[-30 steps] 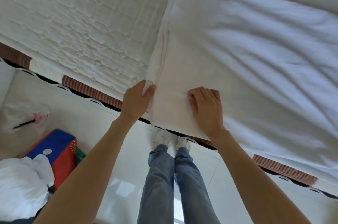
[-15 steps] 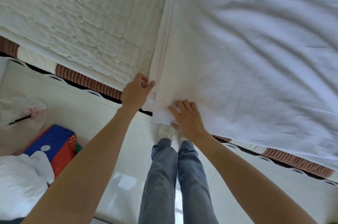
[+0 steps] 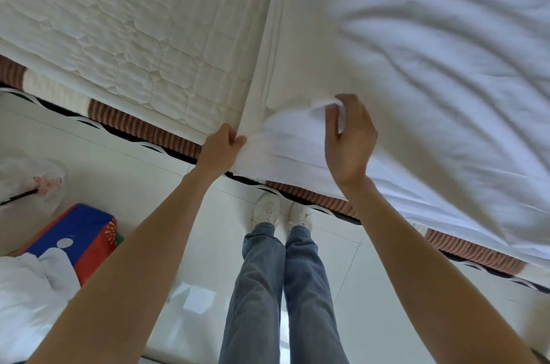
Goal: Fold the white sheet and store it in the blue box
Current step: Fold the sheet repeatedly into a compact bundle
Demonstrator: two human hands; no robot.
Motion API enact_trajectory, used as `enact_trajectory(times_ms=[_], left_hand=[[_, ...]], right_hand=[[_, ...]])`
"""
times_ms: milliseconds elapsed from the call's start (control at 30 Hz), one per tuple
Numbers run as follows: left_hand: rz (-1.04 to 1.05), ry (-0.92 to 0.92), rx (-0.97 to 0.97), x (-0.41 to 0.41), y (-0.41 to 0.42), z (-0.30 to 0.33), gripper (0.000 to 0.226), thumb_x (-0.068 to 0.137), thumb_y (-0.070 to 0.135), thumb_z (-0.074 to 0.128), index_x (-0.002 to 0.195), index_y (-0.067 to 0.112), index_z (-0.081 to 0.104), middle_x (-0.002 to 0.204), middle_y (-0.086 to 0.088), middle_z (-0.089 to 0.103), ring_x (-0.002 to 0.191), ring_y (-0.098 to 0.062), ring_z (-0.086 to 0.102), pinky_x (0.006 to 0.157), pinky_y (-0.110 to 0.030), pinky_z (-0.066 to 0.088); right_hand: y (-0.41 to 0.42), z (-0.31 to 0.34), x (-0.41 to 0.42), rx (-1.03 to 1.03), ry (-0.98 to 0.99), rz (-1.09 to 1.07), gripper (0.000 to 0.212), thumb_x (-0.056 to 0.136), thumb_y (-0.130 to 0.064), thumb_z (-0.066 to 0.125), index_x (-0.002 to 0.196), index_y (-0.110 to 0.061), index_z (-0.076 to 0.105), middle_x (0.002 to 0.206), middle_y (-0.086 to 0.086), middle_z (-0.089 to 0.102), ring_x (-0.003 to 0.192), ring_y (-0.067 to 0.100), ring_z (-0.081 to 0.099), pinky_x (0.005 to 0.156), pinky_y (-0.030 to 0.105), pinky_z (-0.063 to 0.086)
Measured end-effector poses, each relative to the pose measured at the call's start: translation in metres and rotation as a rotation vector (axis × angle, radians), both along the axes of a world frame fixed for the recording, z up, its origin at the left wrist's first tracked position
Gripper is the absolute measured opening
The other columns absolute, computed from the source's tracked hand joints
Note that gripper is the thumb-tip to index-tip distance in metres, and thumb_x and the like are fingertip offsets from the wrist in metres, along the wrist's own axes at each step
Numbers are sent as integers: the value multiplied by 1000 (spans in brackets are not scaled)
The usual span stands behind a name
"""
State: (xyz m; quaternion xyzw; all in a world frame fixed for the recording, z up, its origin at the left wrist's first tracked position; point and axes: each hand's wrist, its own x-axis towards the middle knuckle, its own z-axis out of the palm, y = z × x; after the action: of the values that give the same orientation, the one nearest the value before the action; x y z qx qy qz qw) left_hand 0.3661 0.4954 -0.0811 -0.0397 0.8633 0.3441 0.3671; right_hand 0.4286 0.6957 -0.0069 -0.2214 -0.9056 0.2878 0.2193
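The white sheet [image 3: 416, 72] lies partly folded over the right half of the bed, its left edge a straight layered fold. My left hand [image 3: 220, 149] pinches the sheet's near left corner at the bed's edge. My right hand [image 3: 349, 140] is raised above the bed, gripping an upper layer of the sheet's corner and lifting it, so the cloth bulges between both hands. The blue box [image 3: 74, 232], blue on top with a red side, stands on the floor at the lower left, partly covered by white cloth.
The bare quilted mattress [image 3: 125, 30] fills the upper left, with a brown-striped bed edge [image 3: 143, 125] below it. A clear plastic bag [image 3: 29, 185] lies on the white tiled floor at far left. White cloth [image 3: 23, 298] is piled by the box. My legs stand at the bed.
My right hand left the sheet's near edge and rose up and right, pulling a layer of the corner with it. My left hand stayed pinching the corner.
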Motion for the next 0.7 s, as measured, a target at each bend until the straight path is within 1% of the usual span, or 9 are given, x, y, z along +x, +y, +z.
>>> enact_trajectory(times_ms=[67,133,200,300,367,467,500,567,700], left_hand=[[-22,103,4,5,-1,9,21,92,27,55,86,10,44,71,-1,51,65,-17,48,55,-22,39],[-14,162,34,9,-4,13,19,91,26,57,87,12,45,71,-2,55,63,-15,48,53,-22,37],[49,147,86,10,-7,12,18,89,25,59,93,15,44,71,-1,58,63,-16,52,55,-26,40],[50,83,178,8,-10,7,14,90,15,56,94,20,44,55,2,48,51,-15,43,51,-29,41],[51,-19,202,5,-10,5,13,93,9,49,87,21,51,63,-2,54,57,-14,49,54,-28,49],[208,-239,229,1,-6,-1,17,94,15,44,87,21,59,92,-9,62,72,-16,62,58,-25,55],[225,-231,210,1,-5,-2,12,93,26,49,91,20,60,97,-8,62,77,-17,63,61,-26,56],[142,-119,111,3,-4,-7,31,85,44,61,101,19,59,96,-5,61,85,-20,62,69,-34,56],[-1,28,-62,11,4,-5,37,81,38,67,108,14,58,92,0,58,85,-18,58,74,-32,50]], right_hand=[[2,21,-18,-16,144,-84,13,89,-8,53,92,-1,63,81,8,64,74,16,53,64,17,36],[-12,20,-21,7,171,23,12,87,-8,56,90,-2,65,83,7,66,77,17,55,66,21,39],[-34,-8,-8,21,45,183,13,85,-11,58,90,-7,69,86,4,69,79,19,59,69,26,43],[-64,-62,18,-32,-216,315,18,86,-21,56,92,-15,72,90,-2,72,82,20,65,68,31,52],[-75,-88,31,-118,-275,377,24,87,-26,52,94,-15,73,94,-1,73,89,21,66,71,34,55],[-78,-108,38,-143,-278,462,27,88,-27,51,97,-13,73,99,-1,73,97,22,65,79,35,55],[-77,-110,39,-149,-293,489,28,89,-26,51,98,-13,73,101,-1,72,100,21,64,81,34,55],[-75,-112,40,-174,-325,542,31,90,-28,48,100,-13,73,106,-1,71,105,21,63,85,35,54],[-57,-94,33,-232,-386,647,39,95,-33,38,103,-12,70,110,3,68,101,20,64,84,35,54]])
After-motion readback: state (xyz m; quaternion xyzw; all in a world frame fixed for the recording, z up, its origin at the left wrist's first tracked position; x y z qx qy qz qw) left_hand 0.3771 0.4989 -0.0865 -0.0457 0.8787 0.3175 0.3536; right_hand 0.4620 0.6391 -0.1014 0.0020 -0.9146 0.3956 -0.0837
